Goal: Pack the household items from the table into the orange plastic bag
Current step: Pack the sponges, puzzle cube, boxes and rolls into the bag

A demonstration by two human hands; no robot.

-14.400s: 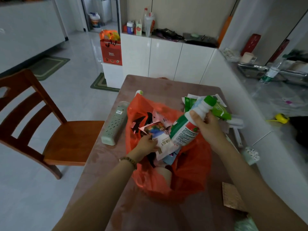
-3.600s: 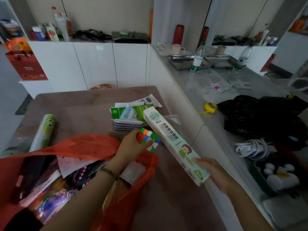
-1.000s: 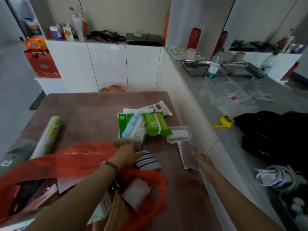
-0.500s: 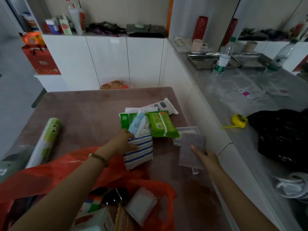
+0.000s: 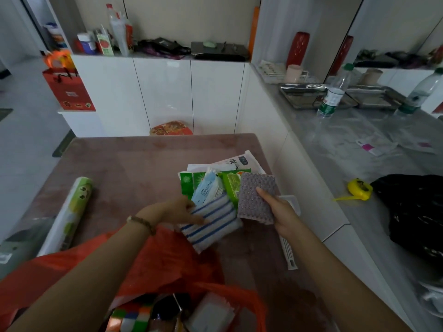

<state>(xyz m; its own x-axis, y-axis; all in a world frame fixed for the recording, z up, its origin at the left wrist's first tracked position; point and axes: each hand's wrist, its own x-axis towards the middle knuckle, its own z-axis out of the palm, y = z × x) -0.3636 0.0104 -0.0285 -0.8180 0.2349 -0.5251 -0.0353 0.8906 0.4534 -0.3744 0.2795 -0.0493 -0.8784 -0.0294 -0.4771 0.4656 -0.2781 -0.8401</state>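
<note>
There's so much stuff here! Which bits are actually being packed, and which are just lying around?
For the job: orange plastic bag; blue-striped white cloth in the left hand; grey-purple textured pad in the right hand; green plastic packet; green-printed roll on the brown table.
Lying about: yellow tape measure; black plastic bag; clear water bottle; red paper gift bag.

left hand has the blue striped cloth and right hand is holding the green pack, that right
Not quite. In the head view the left hand does hold the blue striped cloth, but the right hand holds the greyish-purple textured pad; the green pack lies in the pile on the table.
</note>
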